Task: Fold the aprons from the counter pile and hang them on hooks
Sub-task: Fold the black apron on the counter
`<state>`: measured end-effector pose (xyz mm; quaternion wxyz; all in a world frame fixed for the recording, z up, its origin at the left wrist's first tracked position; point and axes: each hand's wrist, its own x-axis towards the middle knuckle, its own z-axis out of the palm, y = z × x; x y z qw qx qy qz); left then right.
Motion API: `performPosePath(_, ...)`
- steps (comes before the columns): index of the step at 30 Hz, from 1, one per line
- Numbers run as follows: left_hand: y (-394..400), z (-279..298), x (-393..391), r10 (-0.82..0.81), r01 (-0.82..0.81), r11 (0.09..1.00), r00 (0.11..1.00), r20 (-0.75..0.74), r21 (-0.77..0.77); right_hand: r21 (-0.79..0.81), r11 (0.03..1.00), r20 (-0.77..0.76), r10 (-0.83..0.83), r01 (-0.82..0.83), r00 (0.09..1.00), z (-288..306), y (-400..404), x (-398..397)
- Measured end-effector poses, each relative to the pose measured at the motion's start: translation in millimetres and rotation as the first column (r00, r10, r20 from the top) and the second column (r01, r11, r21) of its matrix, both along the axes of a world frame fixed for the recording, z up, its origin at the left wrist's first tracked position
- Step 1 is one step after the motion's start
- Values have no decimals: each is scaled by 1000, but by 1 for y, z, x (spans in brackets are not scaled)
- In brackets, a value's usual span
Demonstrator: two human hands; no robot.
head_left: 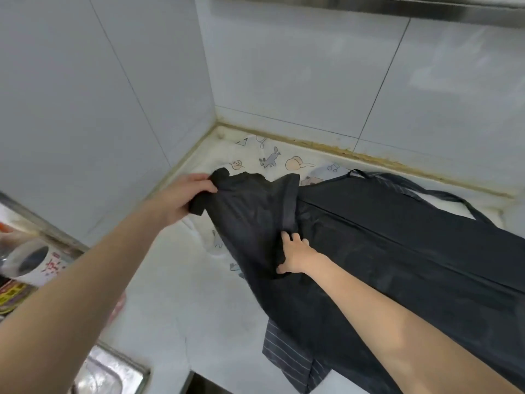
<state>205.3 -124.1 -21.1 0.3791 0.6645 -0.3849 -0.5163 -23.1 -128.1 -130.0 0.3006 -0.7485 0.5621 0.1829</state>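
Observation:
A black apron (383, 245) lies spread across the white counter (176, 294), its straps trailing toward the back right. My left hand (184, 199) grips a bunched corner of it at the far left and lifts that part off the counter. My right hand (295, 255) lies on the cloth near a folded band, fingers spread, thumb tucked at a fold. Under the black apron lie a white apron with cartoon animals (272, 159) and a dark striped apron (289, 362), which pokes out at the front edge. No hooks are in view.
Tiled walls (85, 109) meet in a corner behind the pile. A steel sink edge (113, 371) shows at the lower left. A white printed cup (34, 261) and colourful packets (14, 294) stand on a ledge to the left. A metal rail (369, 4) runs overhead.

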Motion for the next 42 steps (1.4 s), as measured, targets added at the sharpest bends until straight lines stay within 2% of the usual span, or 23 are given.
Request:
performPosePath(1, -1, 5, 10, 108, -102, 991, 992, 67, -89, -16, 1000, -21, -2, 1, 1000, -1, 0, -1)
performPosePath(3, 6, 7, 32, 289, -233, 950, 909, 300, -209, -51, 999, -37, 1, -3, 999, -2, 6, 0)
performPosePath(5, 16, -7, 52, 336, -311, 942, 840, 427, -129, -78, 996, -43, 32, -35, 999, -5, 14, 1)
performPosePath(7, 24, -24, 61, 230, -303, 951, 819, 526, 55, -96, 994, -21, 42, -44, 999, -6, 22, 3)
performPosePath(8, 24, -31, 60, 134, -275, 951, 779, 612, 142, -111, 993, 2, 32, -32, 999, -6, 24, 3)
performPosePath(10, 22, -35, 44, -55, -197, 954, 625, 779, 226, -181, 983, 23, -13, 17, 1000, -3, 27, -2)
performPosePath(12, 17, -36, 21, -148, -74, 974, 503, 851, 213, -251, 965, -19, -85, 77, 996, 0, 27, -11)
performPosePath(15, 10, -43, -20, -276, 180, 959, 435, 857, 217, -193, 975, -112, -136, 113, 984, -4, 28, -36)
performPosePath(18, 3, -59, -59, -402, 408, 884, 410, 819, 230, -95, 995, -66, -47, 41, 997, -12, 35, -64)
performPosePath(21, -6, -74, -96, -567, 616, 742, 367, 738, 264, -162, 983, -10, 83, -83, 997, -11, 37, -89)
performPosePath(24, -18, -86, -139, -737, 759, 539, 214, 642, 366, -283, 953, -93, 84, -107, 992, -9, 32, -127)
performPosePath(26, -24, -94, -161, -765, 787, 482, 164, 622, 386, -285, 955, -128, 52, -87, 990, -9, 31, -152)
performPosePath(30, -53, -104, -206, -678, 813, 495, 140, 721, 307, -297, 950, -50, -117, 97, 992, -3, 21, -208)
performPosePath(36, -98, -102, -256, -536, 830, 525, 151, 831, 188, -462, 845, -3, -305, 269, 952, 4, -23, -280)
performPosePath(39, -115, -102, -265, -525, 830, 525, 143, 839, 187, -417, 855, -51, -360, 308, 932, 9, -47, -302)
performPosePath(42, -138, -105, -273, -550, 827, 502, 80, 832, 252, -326, 900, -139, -348, 289, 927, 9, -71, -319)
